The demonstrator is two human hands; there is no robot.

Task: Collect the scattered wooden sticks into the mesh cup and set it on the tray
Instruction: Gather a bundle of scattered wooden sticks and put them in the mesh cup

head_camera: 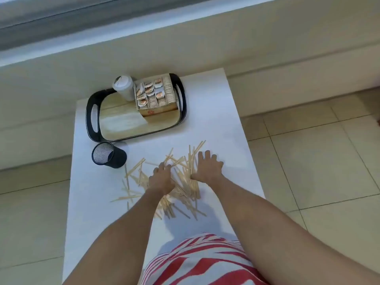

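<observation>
Several thin wooden sticks [181, 188] lie scattered in a loose heap on the white table [226, 120]. My left hand [162, 178] rests palm down on the left part of the heap, its fingertips bent onto the sticks. Spread flat with straight fingers, my right hand [207, 167] presses on the right edge of the heap. A black mesh cup [109, 155] stands upright left of the sticks, with nothing visible inside. Behind it lies a black-rimmed tray [90, 118] with a wood-look base.
On the tray stand a white lidded paper cup [124, 86] and a cardboard box of sachets [156, 95]. The table is narrow, with tiled floor [318, 161] on both sides and a low wall ledge behind.
</observation>
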